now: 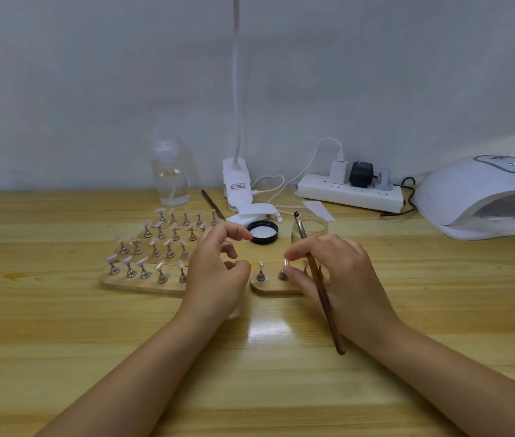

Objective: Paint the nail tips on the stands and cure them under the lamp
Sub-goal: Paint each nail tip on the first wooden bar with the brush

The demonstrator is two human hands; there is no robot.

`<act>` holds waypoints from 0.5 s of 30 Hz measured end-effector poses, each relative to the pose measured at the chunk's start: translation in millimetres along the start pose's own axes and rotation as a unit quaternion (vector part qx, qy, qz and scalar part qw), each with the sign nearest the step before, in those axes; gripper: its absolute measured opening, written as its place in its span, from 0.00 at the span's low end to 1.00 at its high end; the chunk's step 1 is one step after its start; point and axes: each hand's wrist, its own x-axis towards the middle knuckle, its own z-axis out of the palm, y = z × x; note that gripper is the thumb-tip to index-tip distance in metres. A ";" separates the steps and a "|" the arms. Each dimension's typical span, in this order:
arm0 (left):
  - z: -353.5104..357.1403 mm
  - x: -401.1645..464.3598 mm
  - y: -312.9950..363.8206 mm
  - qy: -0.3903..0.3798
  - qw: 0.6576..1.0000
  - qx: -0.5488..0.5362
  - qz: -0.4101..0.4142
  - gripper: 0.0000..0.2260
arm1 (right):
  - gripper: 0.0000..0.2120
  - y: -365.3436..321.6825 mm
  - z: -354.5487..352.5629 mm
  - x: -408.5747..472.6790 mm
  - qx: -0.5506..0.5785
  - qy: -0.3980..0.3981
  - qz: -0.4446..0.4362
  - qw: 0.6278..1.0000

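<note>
nail tip point(285, 263) pinched by right fingers point(294, 252)

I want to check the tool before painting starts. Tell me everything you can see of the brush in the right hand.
The brush is slim with a long brown, wood-like handle and a small dark tip. It lies slanted, tip up and away near the glass jar, handle end toward the person. The right hand holds it mid-handle while the fingertips pinch a nail tip.
</note>
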 end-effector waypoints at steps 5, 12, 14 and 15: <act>1.0 -0.2 0.1 -0.023 0.999 0.041 0.012 0.27 | 0.08 -0.5 -0.4 1.4 0.015 -0.022 0.011 1.000; 0.8 -1.0 5.7 -0.090 0.995 -0.033 -0.016 0.24 | 0.09 9.3 -13.9 2.4 0.038 -0.027 0.026 0.999; 0.6 -2.4 6.1 -0.133 0.991 -0.009 -0.006 0.23 | 0.09 16.7 -19.6 1.2 0.042 -0.059 0.029 0.997; 0.7 -3.6 5.0 -0.151 0.988 0.014 0.000 0.25 | 0.10 19.7 -21.2 0.7 0.046 -0.077 0.032 0.995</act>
